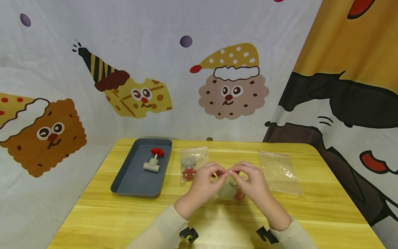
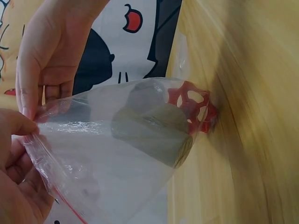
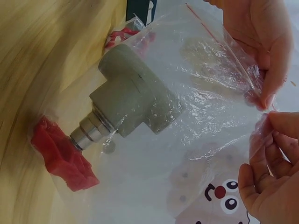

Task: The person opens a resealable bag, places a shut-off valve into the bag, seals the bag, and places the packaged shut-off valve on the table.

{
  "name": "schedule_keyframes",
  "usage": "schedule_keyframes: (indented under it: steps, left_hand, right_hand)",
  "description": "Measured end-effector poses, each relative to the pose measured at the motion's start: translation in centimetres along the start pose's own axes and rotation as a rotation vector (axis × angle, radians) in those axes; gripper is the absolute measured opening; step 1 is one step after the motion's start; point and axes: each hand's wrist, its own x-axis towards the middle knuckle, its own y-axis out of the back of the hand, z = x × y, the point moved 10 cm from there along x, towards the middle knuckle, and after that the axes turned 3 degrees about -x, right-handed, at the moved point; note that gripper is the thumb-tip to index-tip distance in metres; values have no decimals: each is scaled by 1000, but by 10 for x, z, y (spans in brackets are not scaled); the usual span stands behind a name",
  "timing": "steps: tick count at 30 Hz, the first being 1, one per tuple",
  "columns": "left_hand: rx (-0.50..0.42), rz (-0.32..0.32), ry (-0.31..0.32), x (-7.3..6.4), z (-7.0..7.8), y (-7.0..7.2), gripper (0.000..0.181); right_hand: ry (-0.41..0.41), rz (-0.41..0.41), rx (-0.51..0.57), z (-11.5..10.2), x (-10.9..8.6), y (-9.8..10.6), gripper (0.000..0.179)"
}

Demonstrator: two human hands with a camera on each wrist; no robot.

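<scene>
Between both hands hangs a clear zip bag with a red line along its top edge. Inside it lies a valve with a grey tee body, a metal stem and a red handwheel at the bag's low end, close over the table. My left hand pinches the bag's top edge between thumb and finger. Right beside it, my right hand pinches the same edge, fingertips nearly meeting the left ones.
On the wooden table, a grey tray at the left holds a bare valve with a red handwheel. Another bagged valve lies behind my left hand. A flat clear zip bag lies at the right. A cartoon-print curtain hangs behind.
</scene>
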Motion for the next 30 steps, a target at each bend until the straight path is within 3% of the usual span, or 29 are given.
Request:
schedule_keyframes:
  steps: [12, 21, 30]
  left_hand:
    - [111, -10, -16, 1, 5, -1, 9]
    - [199, 2, -69, 1, 11, 0, 10]
    - [139, 44, -87, 0, 11, 1, 6]
  right_hand:
    - [-22, 4, -28, 6, 0, 2, 4]
    - [-15, 7, -35, 6, 1, 2, 3]
    - [-28, 2, -3, 3, 1, 1, 8]
